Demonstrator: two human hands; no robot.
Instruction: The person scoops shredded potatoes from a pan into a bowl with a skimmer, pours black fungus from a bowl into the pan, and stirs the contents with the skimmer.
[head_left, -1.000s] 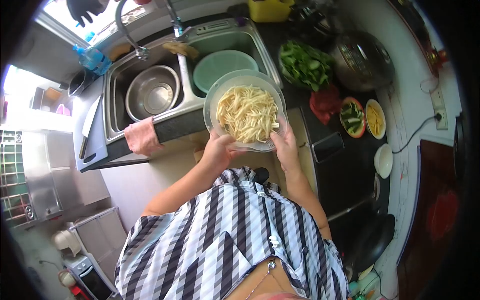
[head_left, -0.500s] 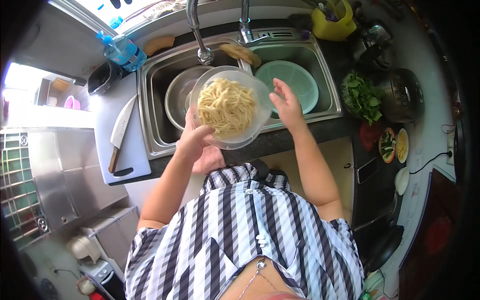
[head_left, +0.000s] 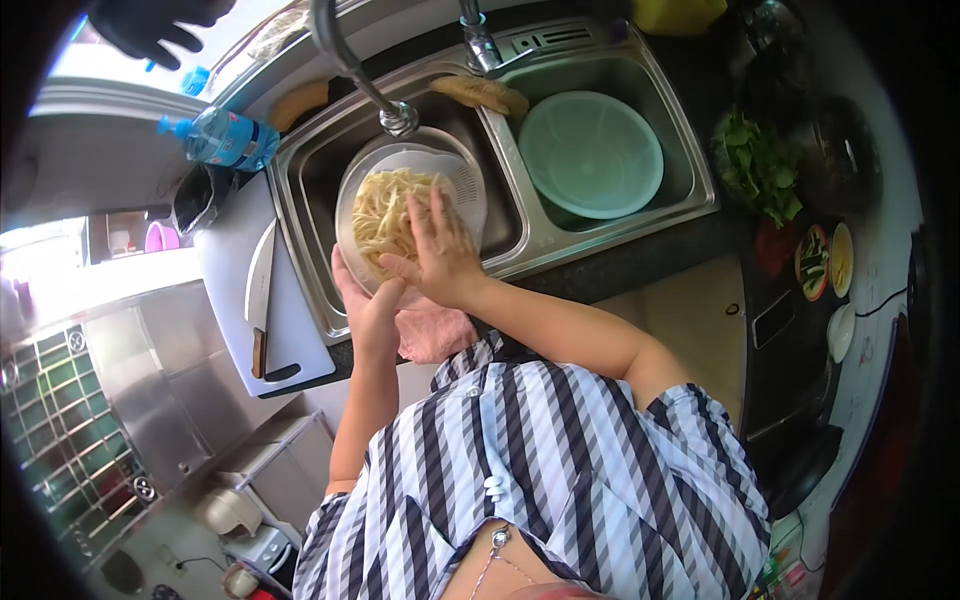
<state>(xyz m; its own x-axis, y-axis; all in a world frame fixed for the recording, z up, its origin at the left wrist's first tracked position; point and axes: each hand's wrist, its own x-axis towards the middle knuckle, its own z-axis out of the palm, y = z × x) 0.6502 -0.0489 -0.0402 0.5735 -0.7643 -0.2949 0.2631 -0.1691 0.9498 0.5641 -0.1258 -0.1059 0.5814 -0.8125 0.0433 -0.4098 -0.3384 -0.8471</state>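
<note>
A translucent plastic bowl (head_left: 468, 190) is tilted over the left sink basin, under the faucet head. Pale shredded strips (head_left: 385, 215) lie in it. My left hand (head_left: 365, 300) grips the bowl's near left rim. Spread across the strips, with fingers apart, is my right hand (head_left: 440, 250); it presses on them from above. Behind the bowl, a metal basin (head_left: 430, 137) is mostly hidden. A pink cloth (head_left: 435, 333) hangs at the sink's front edge, just below my hands.
The right basin holds a pale green bowl (head_left: 590, 155). At the left, a knife (head_left: 260, 285) lies on a white cutting board (head_left: 292, 335) near a blue bottle (head_left: 230, 138). Leafy greens (head_left: 755, 165), small bowls (head_left: 841, 260) and a phone (head_left: 773, 318) are on the right counter.
The bowl of strips has moved left from in front of the right basin to over the left one. My right hand let go of its rim and now lies on the strips.
</note>
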